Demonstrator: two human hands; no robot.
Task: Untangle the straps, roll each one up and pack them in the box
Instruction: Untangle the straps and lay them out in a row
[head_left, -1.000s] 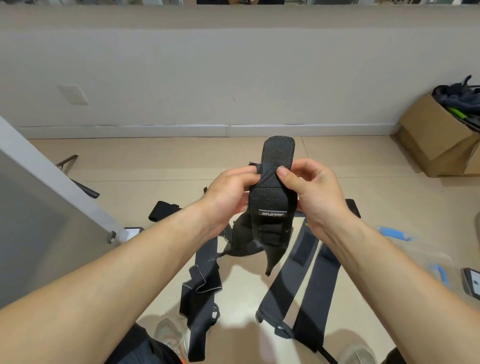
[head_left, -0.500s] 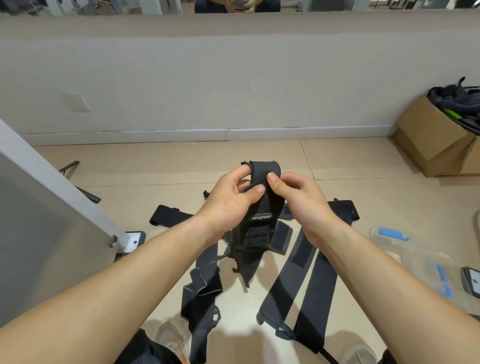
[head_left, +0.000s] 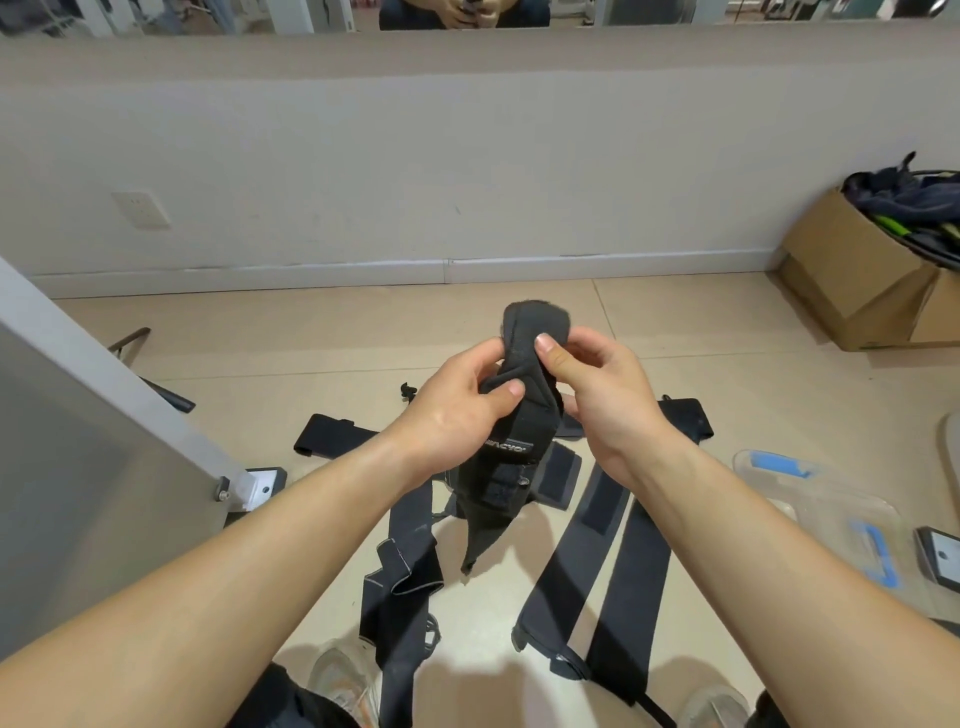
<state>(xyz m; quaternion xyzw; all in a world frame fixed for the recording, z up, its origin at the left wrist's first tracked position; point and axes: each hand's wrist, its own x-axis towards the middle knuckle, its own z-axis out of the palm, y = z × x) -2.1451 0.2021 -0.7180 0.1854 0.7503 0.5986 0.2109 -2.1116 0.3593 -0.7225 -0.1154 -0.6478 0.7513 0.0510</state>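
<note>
Left hand (head_left: 462, 415) and right hand (head_left: 602, 405) both pinch the strap (head_left: 525, 364) near its top, above the floor's (head_left: 701, 338) middle; long axis vertical, tail hanging below, top end apparently folded over

Strap (head_left: 511, 447) raised above floor straps (head_left: 623, 571); plastic container (head_left: 826, 519) right of them; cardboard box (head_left: 852, 280) far right against wall (head_left: 467, 156).

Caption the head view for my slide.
Left hand and right hand grip a strap above other straps on the floor.
</note>
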